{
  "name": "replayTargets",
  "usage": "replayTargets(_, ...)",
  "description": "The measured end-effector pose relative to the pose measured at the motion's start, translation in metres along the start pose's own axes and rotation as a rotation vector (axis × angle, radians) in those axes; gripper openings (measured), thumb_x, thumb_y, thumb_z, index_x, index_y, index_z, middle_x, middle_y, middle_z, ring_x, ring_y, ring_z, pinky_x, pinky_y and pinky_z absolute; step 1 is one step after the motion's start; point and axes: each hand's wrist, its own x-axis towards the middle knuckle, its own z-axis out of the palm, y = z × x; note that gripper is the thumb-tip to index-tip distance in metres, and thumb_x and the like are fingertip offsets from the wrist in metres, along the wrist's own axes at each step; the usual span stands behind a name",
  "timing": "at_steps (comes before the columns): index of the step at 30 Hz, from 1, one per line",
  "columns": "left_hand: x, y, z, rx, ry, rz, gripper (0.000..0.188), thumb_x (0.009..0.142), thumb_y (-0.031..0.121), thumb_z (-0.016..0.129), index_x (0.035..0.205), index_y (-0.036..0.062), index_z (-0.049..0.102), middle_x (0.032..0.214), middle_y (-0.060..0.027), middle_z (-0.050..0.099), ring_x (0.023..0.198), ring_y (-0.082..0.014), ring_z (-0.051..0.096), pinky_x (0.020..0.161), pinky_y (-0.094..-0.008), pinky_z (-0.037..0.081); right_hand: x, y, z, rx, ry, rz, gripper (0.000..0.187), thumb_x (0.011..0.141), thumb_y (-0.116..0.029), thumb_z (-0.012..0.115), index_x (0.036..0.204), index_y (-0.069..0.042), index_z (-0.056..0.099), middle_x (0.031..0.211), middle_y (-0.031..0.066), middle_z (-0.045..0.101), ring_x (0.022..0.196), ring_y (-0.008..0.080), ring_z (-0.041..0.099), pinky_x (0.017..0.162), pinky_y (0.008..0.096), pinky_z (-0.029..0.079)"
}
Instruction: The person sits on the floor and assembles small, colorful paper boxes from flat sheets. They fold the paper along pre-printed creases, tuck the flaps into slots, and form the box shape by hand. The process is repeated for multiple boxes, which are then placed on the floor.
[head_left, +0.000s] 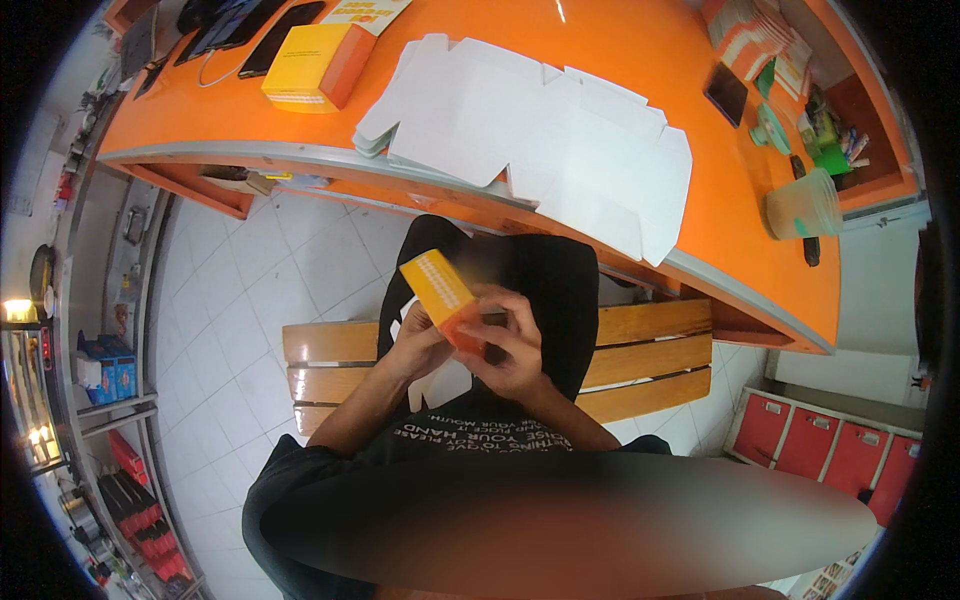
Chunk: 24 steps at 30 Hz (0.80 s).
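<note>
Over my lap I hold a yellow and orange cardboard box, tilted, with white inner flaps showing beneath my hands. My left hand is closed around its lower left side, its fingers partly hidden behind the cardboard. On the other side my right hand grips the orange end, thumb and fingers bent against it. Ahead, a stack of flat white box blanks lies on the orange table and juts over its near edge. A folded yellow and orange box stands to the left of the stack.
Phones lie at the table's far left; another phone is at the right, near a translucent plastic tub. I sit on a slatted wooden bench. Shelves line the left wall, and red drawers stand at lower right.
</note>
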Motion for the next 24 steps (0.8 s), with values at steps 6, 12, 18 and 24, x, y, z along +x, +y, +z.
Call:
replayTargets(6, 0.004, -0.003, 0.006, 0.021, -0.163, -0.226, 0.032, 0.095, 0.014, 0.066, 0.123, -0.0020, 0.062, 0.119, -0.0092, 0.067, 0.110, -0.0178, 0.064, 0.096, -0.0318, 0.051, 0.014, 0.014, -0.010, 0.149, -0.076, 0.010, 0.059, 0.080, -0.043, 0.081, 0.122, -0.007, 0.063, 0.136, 0.0254, 0.049, 0.131, 0.0441, 0.046, 0.107, 0.0554, 0.037)
replayTargets(12, 0.006, -0.013, 0.001, 0.126, 0.014, -0.212, 0.029, 0.098, 0.016, 0.063, 0.121, -0.0002, 0.063, 0.112, -0.0086, 0.068, 0.102, -0.0145, 0.066, 0.090, -0.0308, 0.054, 0.009, 0.019, -0.007, 0.025, -0.070, 0.042, 0.046, 0.088, -0.036, 0.072, 0.117, -0.002, 0.064, 0.128, 0.0237, 0.054, 0.121, 0.0407, 0.052, 0.101, 0.0498, 0.043)
replayTargets(18, 0.015, 0.003, 0.015, 0.820, -0.119, 0.176, 0.031, 0.096, 0.015, 0.067, 0.120, -0.0042, 0.065, 0.105, -0.0097, 0.071, 0.088, -0.0108, 0.066, 0.075, -0.0251, 0.053, 0.011, 0.024, -0.010, -0.134, 0.182, 0.229, 0.034, 0.083, -0.016, 0.076, 0.114, -0.002, 0.069, 0.127, 0.0162, 0.058, 0.125, 0.0350, 0.050, 0.106, 0.0460, 0.040)
replayTargets(24, 0.018, 0.014, 0.005, 0.975, -0.056, -0.077, 0.020, 0.093, 0.015, 0.070, 0.105, -0.0009, 0.073, 0.081, -0.0044, 0.072, 0.073, -0.0086, 0.064, 0.067, -0.0264, 0.053, 0.016, 0.023, -0.022, 0.041, -0.153, 0.198, 0.037, 0.084, -0.016, 0.076, 0.118, -0.004, 0.068, 0.132, 0.0174, 0.057, 0.131, 0.0358, 0.047, 0.110, 0.0480, 0.037)
